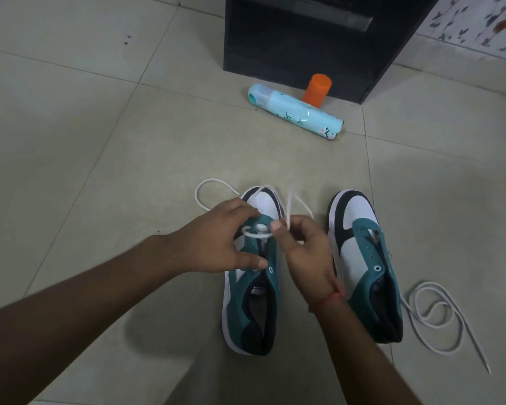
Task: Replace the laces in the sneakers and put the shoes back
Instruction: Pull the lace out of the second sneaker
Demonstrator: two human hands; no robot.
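Note:
Two teal, white and black sneakers stand side by side on the tiled floor, toes pointing away from me. Over the left sneaker [250, 305] both hands work a white lace [205, 188] at the lowest eyelets. My left hand [216, 241] rests on the shoe's left side, fingers on the lace loop. My right hand [301, 252] pinches the lace's other end, which blurs upward. The right sneaker [362, 258] has empty eyelets. A second white lace [438, 314] lies coiled on the floor to its right.
A light blue spray can [295, 115] lies on its side ahead, with an orange cap [317, 89] standing behind it. A black cabinet [304, 45] stands at the back. A patterned wall tile [479, 21] shows at top right.

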